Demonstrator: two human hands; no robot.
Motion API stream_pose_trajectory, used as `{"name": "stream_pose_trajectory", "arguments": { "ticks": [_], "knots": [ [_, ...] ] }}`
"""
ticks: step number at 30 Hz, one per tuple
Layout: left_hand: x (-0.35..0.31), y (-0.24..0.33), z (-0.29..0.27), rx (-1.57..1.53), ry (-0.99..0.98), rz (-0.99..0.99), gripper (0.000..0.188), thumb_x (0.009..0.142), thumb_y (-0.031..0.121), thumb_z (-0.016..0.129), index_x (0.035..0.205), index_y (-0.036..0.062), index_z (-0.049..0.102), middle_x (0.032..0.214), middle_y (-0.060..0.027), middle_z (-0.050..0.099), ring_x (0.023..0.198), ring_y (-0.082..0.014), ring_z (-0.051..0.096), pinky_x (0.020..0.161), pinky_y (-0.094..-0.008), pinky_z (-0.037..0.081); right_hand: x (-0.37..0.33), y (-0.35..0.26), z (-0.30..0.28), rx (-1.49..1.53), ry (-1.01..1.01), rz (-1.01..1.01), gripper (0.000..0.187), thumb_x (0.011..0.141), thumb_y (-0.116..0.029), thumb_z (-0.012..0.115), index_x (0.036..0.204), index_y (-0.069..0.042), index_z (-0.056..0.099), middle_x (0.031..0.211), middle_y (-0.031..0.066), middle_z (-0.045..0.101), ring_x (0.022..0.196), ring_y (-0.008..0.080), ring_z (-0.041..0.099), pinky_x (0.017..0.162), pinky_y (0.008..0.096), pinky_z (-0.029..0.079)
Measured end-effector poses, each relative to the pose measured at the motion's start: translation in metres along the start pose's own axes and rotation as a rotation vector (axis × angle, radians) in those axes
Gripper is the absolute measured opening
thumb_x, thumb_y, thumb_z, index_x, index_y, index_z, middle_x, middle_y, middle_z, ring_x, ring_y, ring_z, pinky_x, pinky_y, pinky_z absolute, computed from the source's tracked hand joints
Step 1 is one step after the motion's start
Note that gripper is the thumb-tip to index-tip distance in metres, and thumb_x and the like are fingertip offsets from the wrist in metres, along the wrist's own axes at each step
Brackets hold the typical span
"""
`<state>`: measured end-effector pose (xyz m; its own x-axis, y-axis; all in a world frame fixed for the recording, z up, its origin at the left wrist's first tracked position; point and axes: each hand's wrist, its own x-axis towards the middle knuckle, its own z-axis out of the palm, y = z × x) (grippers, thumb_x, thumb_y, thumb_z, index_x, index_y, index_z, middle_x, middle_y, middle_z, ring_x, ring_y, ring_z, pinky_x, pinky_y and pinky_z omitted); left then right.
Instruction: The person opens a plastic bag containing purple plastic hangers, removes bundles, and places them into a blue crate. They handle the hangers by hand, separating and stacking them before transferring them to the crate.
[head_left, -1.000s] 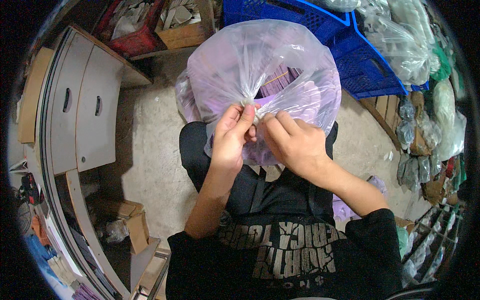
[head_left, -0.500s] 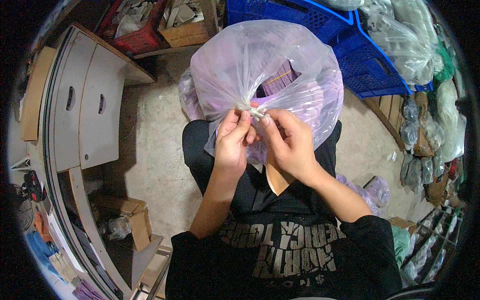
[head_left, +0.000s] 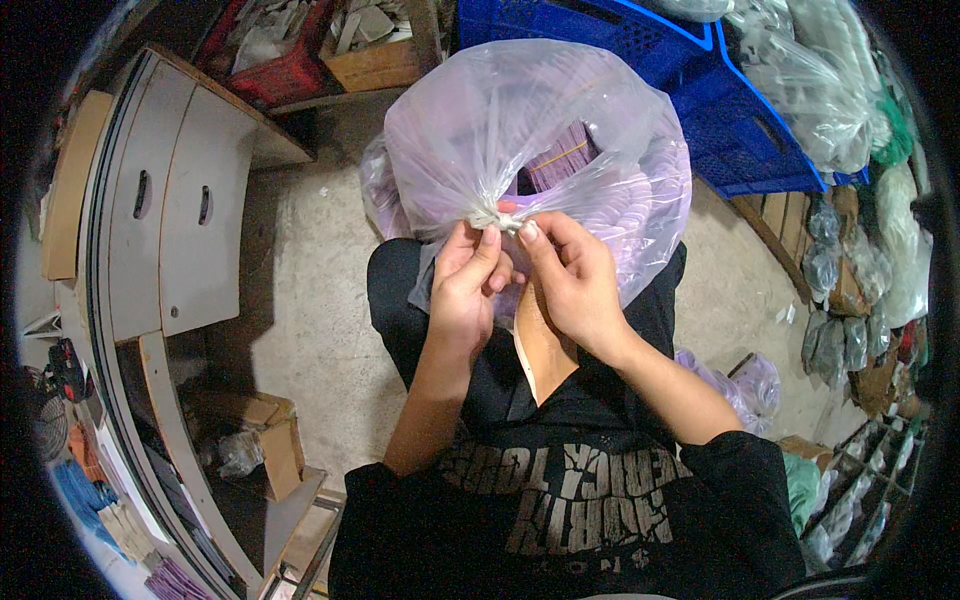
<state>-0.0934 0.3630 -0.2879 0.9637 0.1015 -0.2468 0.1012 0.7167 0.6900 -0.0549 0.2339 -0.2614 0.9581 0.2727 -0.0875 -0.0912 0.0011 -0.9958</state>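
- The left hand [head_left: 464, 288] is pinching the twisted neck [head_left: 497, 220] of a large plastic bag [head_left: 520, 85] between thumb and forefinger, its other fingers curling loosely.
- The right hand [head_left: 578, 283] is gripping the same neck just beside it, thumb pressing on top and fingers bending under.
- The bag is bulging directly beyond the fingertips, its near edge overlapping the person's knees in black trousers [head_left: 400, 285].
- Its clear, glossy film is fanning into creases from the knotted-looking, whitish neck.
- Purple, thin-edged stacks are showing inside, a yellow band [head_left: 558, 155] crossing one bundle.
- A smooth tan sheet [head_left: 546, 350] is hanging below the right hand, tapering to a point; whether the fingers are holding it, one cannot tell.
- Bare grey floor [head_left: 325, 215] is spreading around the person.
- A grey cabinet [head_left: 205, 210] is standing on the left; a perforated blue crate [head_left: 735, 130] is sitting beyond the bag, on the right.
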Motion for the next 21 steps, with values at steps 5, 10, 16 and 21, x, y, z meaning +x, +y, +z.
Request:
{"name": "stream_pose_trajectory", "arguments": {
  "ticks": [5,10,16,21],
  "knots": [
    [-0.001,-0.001,-0.003,-0.057,-0.022,0.011,0.028,0.111,0.022,0.049,0.134,0.0061,0.050,0.103,0.0012,0.060,0.062,-0.0049,0.038,0.065,-0.0242,0.040,0.008,-0.006,-0.003,-0.259,-0.073,-0.086,0.020,0.104,-0.015,0.061,0.110,0.002,0.069,0.080,0.0163,0.069,0.069,0.0202,0.068,0.063,0.0348,0.052],
    [0.001,-0.004,-0.007,-0.059,-0.012,0.047,0.032,0.110,0.015,0.050,0.139,0.0027,0.051,0.116,-0.0025,0.061,0.067,-0.0039,0.042,0.063,-0.0211,0.040,0.011,-0.017,-0.001,-0.507,-0.083,-0.201,0.018,0.101,-0.016,0.063,0.110,-0.002,0.070,0.085,0.0231,0.069,0.074,0.0379,0.070,0.064,0.0435,0.053],
    [-0.003,-0.005,0.002,-0.052,0.028,0.085,0.036,0.111,0.016,0.047,0.144,0.0008,0.050,0.123,-0.0048,0.061,0.075,-0.0046,0.051,0.065,-0.0198,0.041,0.010,-0.018,0.005,-0.680,-0.053,-0.280,0.020,0.101,-0.024,0.061,0.108,-0.007,0.071,0.088,0.0195,0.070,0.077,0.0410,0.070,0.065,0.0489,0.054],
    [0.000,-0.003,0.009,-0.032,0.095,0.061,0.041,0.112,0.032,0.047,0.137,-0.0002,0.053,0.106,-0.0012,0.062,0.081,-0.0063,0.051,0.068,-0.0221,0.040,0.007,-0.019,-0.002,-0.840,-0.077,-0.368,0.020,0.102,-0.027,0.060,0.107,-0.008,0.067,0.088,0.0170,0.071,0.073,0.0404,0.070,0.062,0.0498,0.055]
  ]
}}
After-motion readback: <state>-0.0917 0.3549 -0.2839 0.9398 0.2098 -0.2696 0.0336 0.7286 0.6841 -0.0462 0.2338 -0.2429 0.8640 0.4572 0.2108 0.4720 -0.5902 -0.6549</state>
